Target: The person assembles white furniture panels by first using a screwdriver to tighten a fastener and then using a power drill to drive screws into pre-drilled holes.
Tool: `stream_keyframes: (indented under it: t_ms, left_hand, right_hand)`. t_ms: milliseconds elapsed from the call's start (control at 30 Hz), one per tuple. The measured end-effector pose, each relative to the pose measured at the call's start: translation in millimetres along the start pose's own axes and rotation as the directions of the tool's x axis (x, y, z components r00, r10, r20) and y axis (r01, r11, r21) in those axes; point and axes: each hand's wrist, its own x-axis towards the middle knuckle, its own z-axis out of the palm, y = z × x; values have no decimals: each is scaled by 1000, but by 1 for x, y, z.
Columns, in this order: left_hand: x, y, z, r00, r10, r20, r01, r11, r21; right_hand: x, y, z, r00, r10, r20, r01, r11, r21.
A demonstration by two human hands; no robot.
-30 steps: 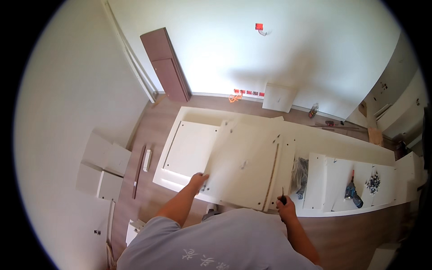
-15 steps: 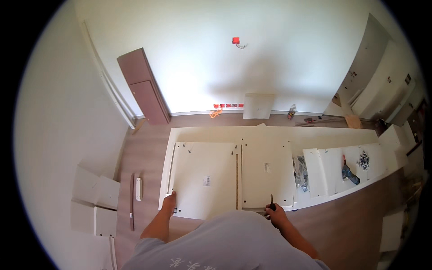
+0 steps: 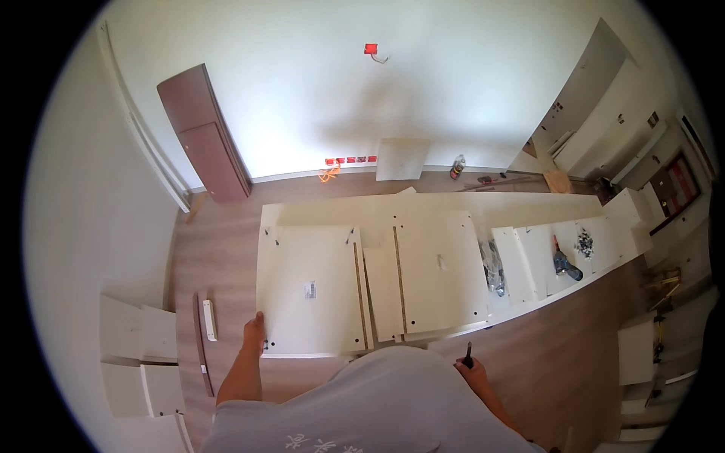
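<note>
At the near left edge of a white panel [image 3: 310, 257] is my left hand [image 3: 255, 332], its fingers closed round the edge. Dark fittings stand up near the panel's far corners, and a paper label [image 3: 310, 291] lies on its face. My right hand [image 3: 473, 374] holds a slim dark hand tool [image 3: 469, 353] with its tip up, off the near side of the boards. Its exact kind is too small to make out. A second white panel [image 3: 438, 287] with dark holes lies to the right, and part of another panel [image 3: 383, 291] shows between the two.
Beneath the panels is a long white board [image 3: 529, 202]. Farther right are a bag of hardware [image 3: 492, 272], a blue cordless drill [image 3: 565, 264] and loose small fittings [image 3: 584, 243]. Brown boards [image 3: 200, 132] lean on the wall; white pieces [image 3: 162, 389] stand at left.
The view has swung to the right. A gap has opened between the left panel and the right one, showing a panel below. My right hand has moved away from the panels' near edge.
</note>
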Motion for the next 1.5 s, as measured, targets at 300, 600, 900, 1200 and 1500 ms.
stream_keyframes:
  t_ms: [300, 600, 900, 1200, 1500]
  left_hand:
    - [-21, 35, 3, 958, 231, 168, -276, 602, 749]
    - [-44, 37, 90, 889, 443, -116, -202, 608, 768]
    - [-229, 178, 431, 707, 583, 401, -697, 479, 533]
    - [-289, 180, 494, 755, 249, 607, -655, 323, 683]
    - [-273, 205, 512, 779, -69, 623, -588, 262, 765]
  right_hand:
    - [49, 13, -46, 987, 158, -14, -148, 951, 271]
    - [234, 56, -180, 974, 41, -225, -33, 999, 40]
    - [329, 24, -291, 900, -435, 3, 378, 779, -499]
    - [473, 62, -571, 595, -487, -640, 183, 857, -482]
    - [606, 112, -728, 615, -278, -738, -153, 876, -457]
